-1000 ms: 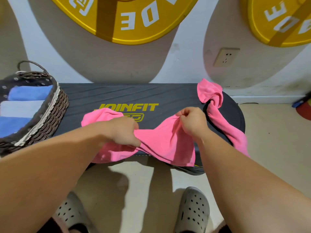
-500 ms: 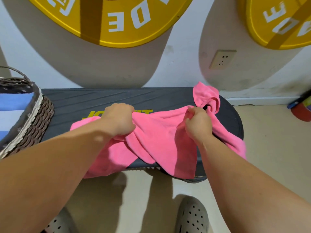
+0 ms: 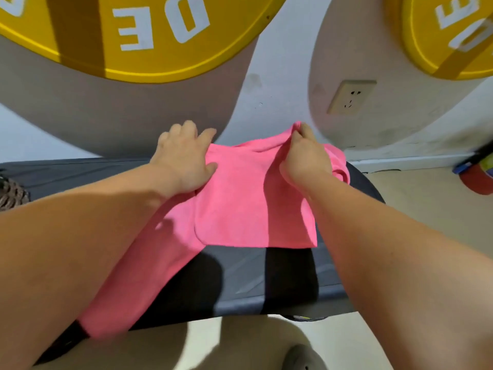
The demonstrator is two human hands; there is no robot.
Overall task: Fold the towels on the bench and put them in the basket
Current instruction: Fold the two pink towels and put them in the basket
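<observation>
A pink towel (image 3: 240, 198) is held up over the dark grey bench (image 3: 80, 174), its near edge hanging doubled over and a long tail trailing down left under my left forearm. My left hand (image 3: 184, 158) grips the towel's upper left edge, thumb on the front. At the upper right, my right hand (image 3: 304, 156) pinches the towel's corner. More bunched pink cloth (image 3: 340, 161) lies behind my right wrist; whether it is the same towel I cannot tell. Only a sliver of the woven basket (image 3: 10, 193) shows at the far left edge.
Two yellow weight plates (image 3: 133, 36) lean on the wall behind the bench, with a wall socket (image 3: 350, 97) between them. A red object (image 3: 477, 180) sits on the floor at right. A grey clog (image 3: 304, 359) shows below the bench's near edge.
Both hands have carried the towel up and away from me towards the wall, and it now hangs doubled. The view has swung right, so the basket has slid almost out of sight.
</observation>
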